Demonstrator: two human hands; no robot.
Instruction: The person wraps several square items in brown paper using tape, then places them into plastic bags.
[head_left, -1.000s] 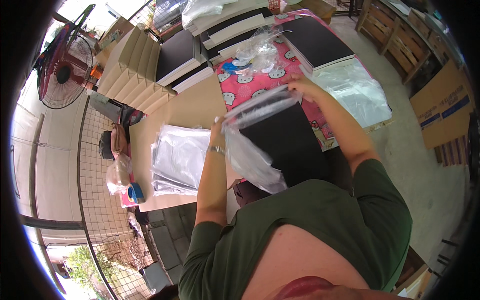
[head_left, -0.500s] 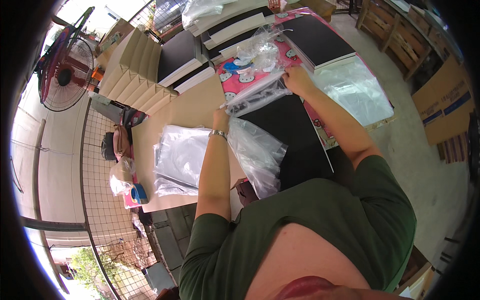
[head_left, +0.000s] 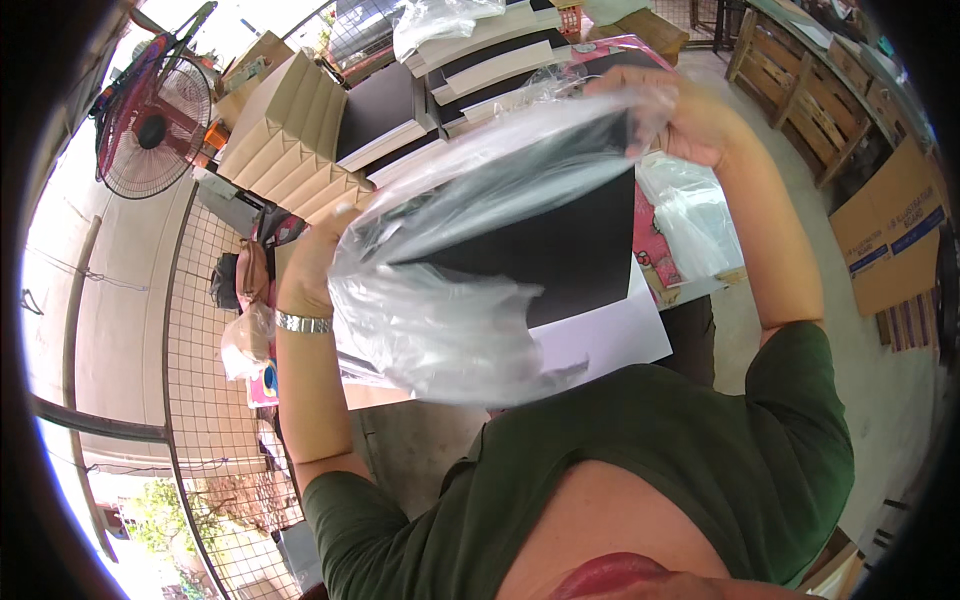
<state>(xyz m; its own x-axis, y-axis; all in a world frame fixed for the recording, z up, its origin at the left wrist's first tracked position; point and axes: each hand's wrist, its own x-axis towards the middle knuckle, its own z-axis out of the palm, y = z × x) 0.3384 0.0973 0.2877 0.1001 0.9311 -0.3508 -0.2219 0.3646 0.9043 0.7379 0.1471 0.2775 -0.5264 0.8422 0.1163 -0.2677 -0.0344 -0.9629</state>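
Note:
A clear plastic bag (head_left: 430, 325) is stretched wide between my raised hands. My left hand (head_left: 318, 255) is closed on its left edge, with the fingers partly behind the film. The far right corner is gripped by my right hand (head_left: 680, 120). A flat black sheet or cover (head_left: 560, 245) shows below the bag's upper band, and dark surface also shows through the film. I cannot tell how much of it lies inside the bag. A white sheet (head_left: 615, 340) sticks out beneath the black one toward me.
Stacks of black-covered thick books (head_left: 380, 115) and brown paper-wrapped bundles (head_left: 290, 135) stand at the table's far left. More clear plastic (head_left: 690, 215) lies on the pink cloth (head_left: 655, 250) at right. A fan (head_left: 150, 130) stands left; a cardboard box (head_left: 890, 225) is far right.
Both hands have lifted and moved apart, spreading the bag wide. It now covers much of the black sheet, and the white sheet has come into view below.

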